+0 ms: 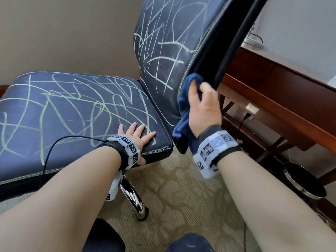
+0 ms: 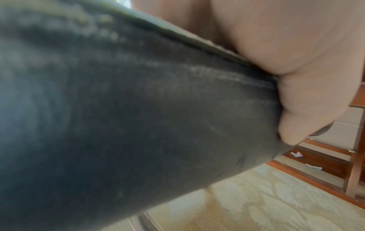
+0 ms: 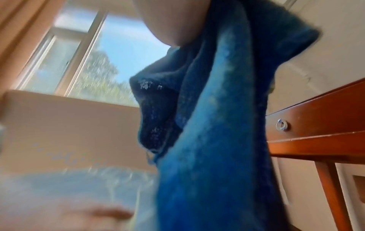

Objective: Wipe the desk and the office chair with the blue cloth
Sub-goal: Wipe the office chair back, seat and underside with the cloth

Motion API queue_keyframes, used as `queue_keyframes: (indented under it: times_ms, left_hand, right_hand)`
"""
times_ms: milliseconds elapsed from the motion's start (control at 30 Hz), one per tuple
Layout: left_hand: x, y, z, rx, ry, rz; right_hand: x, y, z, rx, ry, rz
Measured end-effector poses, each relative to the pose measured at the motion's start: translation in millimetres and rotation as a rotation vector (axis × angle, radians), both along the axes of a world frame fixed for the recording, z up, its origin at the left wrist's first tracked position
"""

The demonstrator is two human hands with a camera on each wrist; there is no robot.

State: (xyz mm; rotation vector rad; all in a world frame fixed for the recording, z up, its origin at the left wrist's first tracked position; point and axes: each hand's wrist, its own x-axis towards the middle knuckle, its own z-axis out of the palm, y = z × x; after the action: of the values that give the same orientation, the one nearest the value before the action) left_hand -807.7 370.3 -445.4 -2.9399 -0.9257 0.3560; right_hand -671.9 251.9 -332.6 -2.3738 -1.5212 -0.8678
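The office chair has a dark seat (image 1: 72, 110) and backrest (image 1: 169, 42), both covered in pale green scribbles. My left hand (image 1: 138, 137) rests flat on the seat's front right corner, fingers spread on top and the thumb down the side edge. In the left wrist view the thumb (image 2: 306, 109) lies against the seat's edge (image 2: 138, 109). My right hand (image 1: 201, 102) grips the bunched blue cloth (image 1: 183, 113) and holds it against the backrest's right edge, low down. The cloth (image 3: 217, 125) hangs below the palm. The wooden desk (image 1: 272, 99) stands to the right, behind the chair.
A chrome chair leg (image 1: 134, 199) stands on the patterned carpet below the seat. A round black bin (image 1: 305, 180) sits under the desk. A plugged wall socket (image 1: 251, 109) is behind it. The desk drawer with its ring pull (image 3: 282, 125) is near the cloth.
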Motion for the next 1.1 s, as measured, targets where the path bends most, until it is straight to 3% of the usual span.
queue_keyframes:
  times_ms: [67,167,233,333,433,533,667,800,933,1100]
  left_hand:
    - [0,1,-1,0.006,-0.002,0.001]
    - [1,-1,-1,0.001,-0.004,0.007]
    - [2,0,0,0.000,-0.013,0.012]
    - [3,0,1,-0.006,-0.026,0.001]
    - [5,-2,1,-0.013,-0.031,0.011]
    - [6,-2,0,0.000,-0.035,0.020]
    - [6,-4,0,0.008,-0.031,0.022]
    - [5,-3,0,0.000,-0.035,0.023]
    - [6,-3,2,-0.010,-0.029,0.029]
    - [11,-6,5,-0.034,-0.011,0.050]
  right_hand:
    - [12,11,23,0.333,-0.027,0.032]
    - [15,23,0,0.392,-0.142,0.058]
    - [8,24,-26,0.361,-0.150,0.043]
    - [5,11,-58,0.072,-0.128,0.047]
    - [18,-4,-66,-0.121,-0.233,0.115]
    - [30,-10,-32,-0.032,-0.302,0.174]
    - [35,-6,52,0.209,-0.272,0.063]
    - [29,2,122,0.193,-0.247,-0.070]
    - [23,7,121,0.074,-0.206,-0.237]
    - [12,-5,67,-0.155,-0.143,-0.265]
